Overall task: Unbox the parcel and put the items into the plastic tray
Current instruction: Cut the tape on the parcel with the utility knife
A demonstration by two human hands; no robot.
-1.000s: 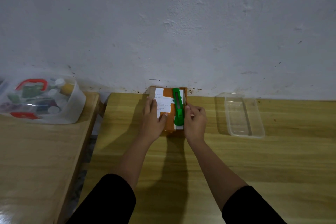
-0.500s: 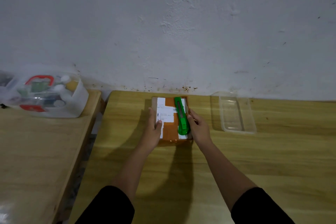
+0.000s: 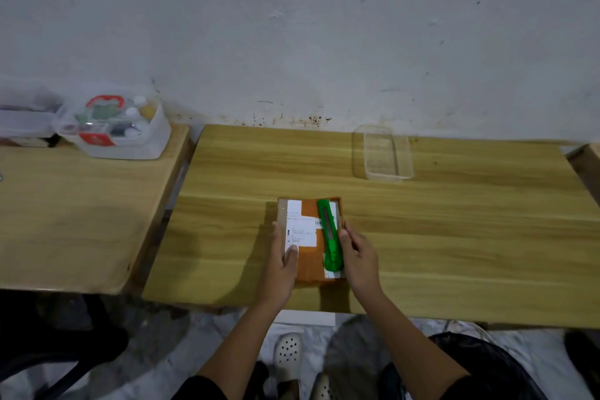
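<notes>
A brown cardboard parcel (image 3: 310, 261) with a white label and orange tape lies flat on the wooden table (image 3: 454, 237), near its front edge. A green box cutter (image 3: 329, 234) rests lengthwise on top of the parcel, toward its right side. My left hand (image 3: 282, 265) grips the parcel's left edge, thumb on the label. My right hand (image 3: 358, 255) holds the parcel's right edge, fingers beside the cutter. The clear plastic tray (image 3: 386, 153) stands empty at the back of the table by the wall.
A second wooden table (image 3: 74, 214) stands to the left across a narrow gap, carrying a translucent tub (image 3: 113, 130) of small items and another box (image 3: 26, 122). A white wall runs behind both tables. Below the front edge are my feet in white shoes (image 3: 287, 357).
Both hands have dragged the parcel, with the cutter on it, from the back wall toward the table's front edge. The view has tilted downward.
</notes>
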